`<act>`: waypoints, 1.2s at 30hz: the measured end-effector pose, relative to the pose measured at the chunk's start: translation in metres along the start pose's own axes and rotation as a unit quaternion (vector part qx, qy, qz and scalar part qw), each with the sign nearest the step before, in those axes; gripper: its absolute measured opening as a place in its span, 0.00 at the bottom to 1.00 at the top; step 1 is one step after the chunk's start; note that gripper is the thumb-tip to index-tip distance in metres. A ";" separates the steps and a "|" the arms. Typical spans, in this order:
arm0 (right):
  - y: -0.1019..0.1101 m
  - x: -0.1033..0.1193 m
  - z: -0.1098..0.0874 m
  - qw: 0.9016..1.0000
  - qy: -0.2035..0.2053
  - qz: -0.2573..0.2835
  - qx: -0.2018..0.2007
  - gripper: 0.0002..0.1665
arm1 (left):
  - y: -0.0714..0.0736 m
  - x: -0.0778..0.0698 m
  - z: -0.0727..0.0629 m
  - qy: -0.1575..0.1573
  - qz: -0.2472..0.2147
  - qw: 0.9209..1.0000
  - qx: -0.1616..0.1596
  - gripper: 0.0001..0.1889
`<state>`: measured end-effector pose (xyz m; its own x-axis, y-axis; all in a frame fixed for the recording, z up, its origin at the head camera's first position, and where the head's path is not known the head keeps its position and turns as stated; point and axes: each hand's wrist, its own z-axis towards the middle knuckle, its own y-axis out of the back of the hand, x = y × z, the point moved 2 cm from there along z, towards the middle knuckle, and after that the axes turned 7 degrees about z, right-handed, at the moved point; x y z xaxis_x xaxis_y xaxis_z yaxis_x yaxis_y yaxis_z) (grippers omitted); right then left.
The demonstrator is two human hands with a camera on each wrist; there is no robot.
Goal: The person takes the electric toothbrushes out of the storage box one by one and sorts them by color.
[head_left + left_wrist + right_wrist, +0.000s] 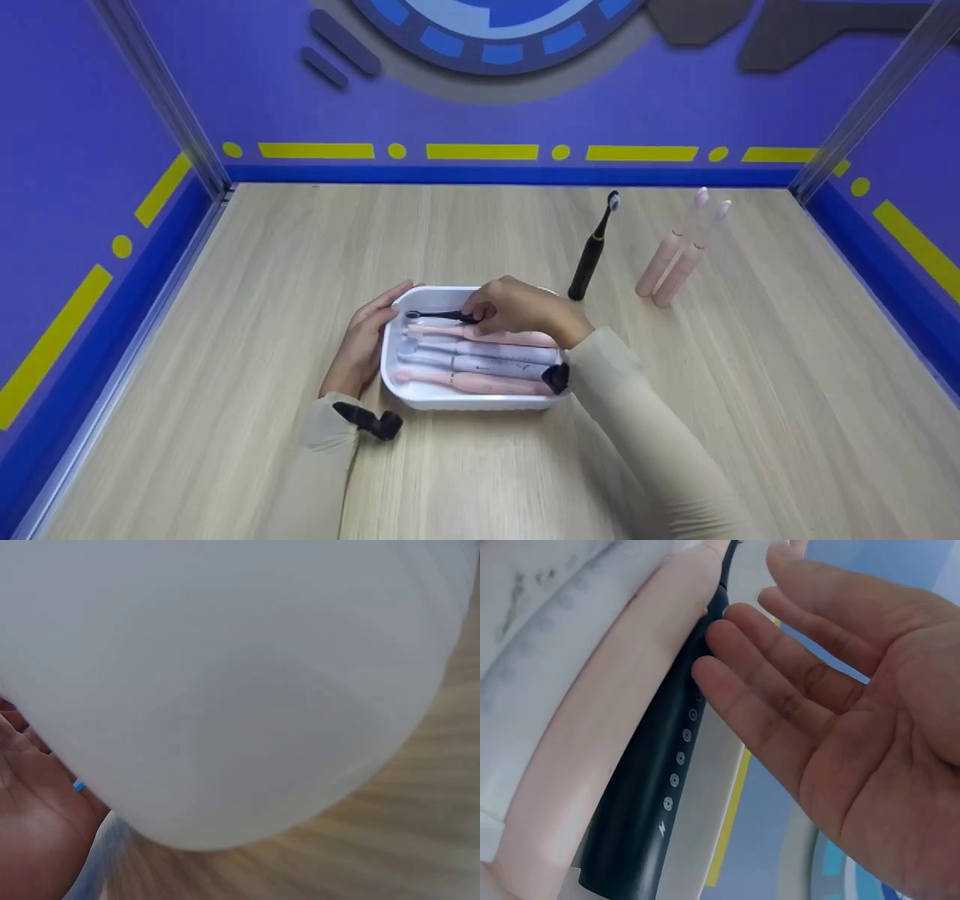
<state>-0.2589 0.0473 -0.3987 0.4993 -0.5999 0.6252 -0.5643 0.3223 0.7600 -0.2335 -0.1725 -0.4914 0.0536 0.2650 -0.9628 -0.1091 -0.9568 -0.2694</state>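
A white plastic basket (472, 403) stands on the table and holds several electric toothbrushes. They lie side by side: a pink toothbrush (495, 384) nearest, white toothbrushes (495, 365), another pink toothbrush (525, 340), and a black toothbrush (439, 316) along the far wall. My left hand (364, 345) holds the basket by its left side, thumb at the rim; the left wrist view mostly shows the basket's outer wall. My right hand (832, 705) reaches in from above, its fairly straight fingers (739, 686) touching the black toothbrush's handle, which shows a column of ring-shaped marks.
Another black toothbrush (589, 259) stands upright behind the basket's right end. Two pink toothbrushes (679, 274) with clear caps stand together farther right. A blue wall with yellow markings (482, 151) closes off the table's back; more panels flank both sides.
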 end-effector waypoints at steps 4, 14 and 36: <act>-0.005 0.003 0.002 0.999 0.000 -0.045 -0.005 0.17 | 0.000 0.000 0.001 0.001 -0.007 1.000 0.000 0.25; -0.015 0.009 0.004 0.997 0.026 -0.077 -0.011 0.10 | 0.000 0.001 0.001 0.001 -0.003 1.000 -0.005 0.25; -0.022 0.011 0.002 0.991 0.001 -0.129 -0.038 0.14 | 0.000 -0.001 -0.001 0.009 0.000 1.000 -0.002 0.26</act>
<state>-0.2419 0.0326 -0.4094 0.6223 -0.6680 0.4079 -0.3665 0.2118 0.9060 -0.2329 -0.1724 -0.4905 0.0717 0.2621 -0.9624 -0.1042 -0.9576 -0.2686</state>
